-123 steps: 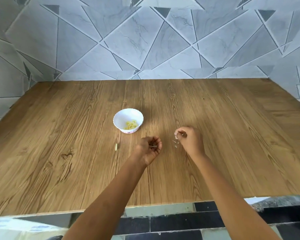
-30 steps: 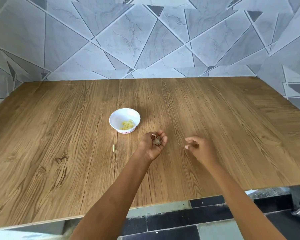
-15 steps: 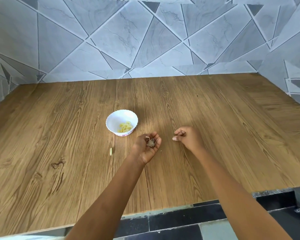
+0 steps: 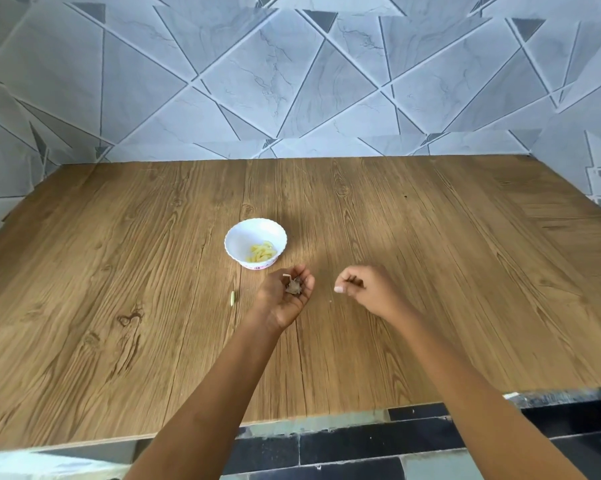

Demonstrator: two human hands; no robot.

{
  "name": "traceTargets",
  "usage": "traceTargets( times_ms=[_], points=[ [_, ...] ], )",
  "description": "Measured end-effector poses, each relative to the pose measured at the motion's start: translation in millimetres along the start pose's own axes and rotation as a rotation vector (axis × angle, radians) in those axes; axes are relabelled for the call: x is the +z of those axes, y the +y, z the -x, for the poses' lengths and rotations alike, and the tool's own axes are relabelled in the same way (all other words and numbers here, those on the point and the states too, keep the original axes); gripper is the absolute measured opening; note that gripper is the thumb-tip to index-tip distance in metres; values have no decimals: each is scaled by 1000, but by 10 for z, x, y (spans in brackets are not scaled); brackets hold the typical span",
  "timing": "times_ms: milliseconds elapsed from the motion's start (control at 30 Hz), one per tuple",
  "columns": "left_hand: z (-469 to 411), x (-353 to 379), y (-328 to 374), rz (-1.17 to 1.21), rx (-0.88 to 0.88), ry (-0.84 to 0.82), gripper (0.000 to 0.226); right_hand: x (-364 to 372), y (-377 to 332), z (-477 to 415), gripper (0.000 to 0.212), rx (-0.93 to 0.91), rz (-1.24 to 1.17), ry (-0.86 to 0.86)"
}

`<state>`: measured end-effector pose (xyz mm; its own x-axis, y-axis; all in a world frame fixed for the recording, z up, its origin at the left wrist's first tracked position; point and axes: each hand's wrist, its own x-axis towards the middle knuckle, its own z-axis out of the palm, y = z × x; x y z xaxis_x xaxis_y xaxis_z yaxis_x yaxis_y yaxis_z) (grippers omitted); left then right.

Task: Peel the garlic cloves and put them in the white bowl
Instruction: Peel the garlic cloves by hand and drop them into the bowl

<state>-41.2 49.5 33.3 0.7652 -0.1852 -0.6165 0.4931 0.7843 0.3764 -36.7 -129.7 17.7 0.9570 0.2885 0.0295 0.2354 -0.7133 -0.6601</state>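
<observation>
The white bowl (image 4: 235,242) stands mid-table with several peeled yellowish garlic cloves (image 4: 262,253) inside. Just in front of it my left hand (image 4: 285,299) lies palm up, its fingers curled round a small brownish clump of garlic skins (image 4: 294,286). To its right my right hand (image 4: 368,289) hovers low over the table with its fingers curled and the thumb tip pointing left. I cannot tell whether it pinches anything. One pale sliver of garlic (image 4: 232,298) lies on the wood, left of my left hand.
The wooden table (image 4: 430,271) runs back to a grey tiled wall (image 4: 292,81). Its front edge is near my elbows, with dark floor tiles (image 4: 344,441) below. A tiny white speck (image 4: 330,301) lies between my hands.
Earlier my left hand was closed over the skins; now its palm faces up and shows them. My right hand came in towards the left hand and has drawn slightly back to the right.
</observation>
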Motion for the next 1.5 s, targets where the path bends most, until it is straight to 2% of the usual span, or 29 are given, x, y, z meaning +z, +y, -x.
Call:
traceTargets(
  times_ms=[67,267,400,467,533,633,733,800,867,1000,1100,1233,1367,1500],
  points=[
    [30,-55,12,7,8,8,28,135,-26,91,2,-30,35,-23],
    [112,-153,23,2,28,24,29,266,-71,40,9,-88,248,65],
    [188,-165,35,-1,48,25,29,293,-143,-67,17,4,446,-73],
    [222,-175,51,-2,60,31,29,234,-195,-82,17,39,373,-116],
    [240,-181,56,-10,60,41,28,138,-297,-75,11,18,173,-64],
    [285,-150,26,-21,39,22,26,97,-550,-40,9,-216,-23,50],
    [352,-104,-36,-65,17,0,27,285,-678,41,11,-296,53,124],
    [383,-119,-58,-74,18,-4,31,386,-715,97,6,-258,119,228],
    [402,-166,-63,-76,21,-9,33,445,-724,143,10,-203,172,289],
    [462,-288,-33,-46,28,-22,30,539,-760,232,4,-264,168,314],
    [527,-391,17,20,47,-15,30,591,-720,332,25,-243,4,277],
    [635,-662,153,83,141,54,27,723,-769,461,27,-87,-400,190],
    [869,-987,219,167,246,134,28,1063,-875,494,25,-105,-495,-43],
    [1310,-1409,275,272,426,276,26,1427,-1268,448,26,-213,-537,-274]
  ],
)
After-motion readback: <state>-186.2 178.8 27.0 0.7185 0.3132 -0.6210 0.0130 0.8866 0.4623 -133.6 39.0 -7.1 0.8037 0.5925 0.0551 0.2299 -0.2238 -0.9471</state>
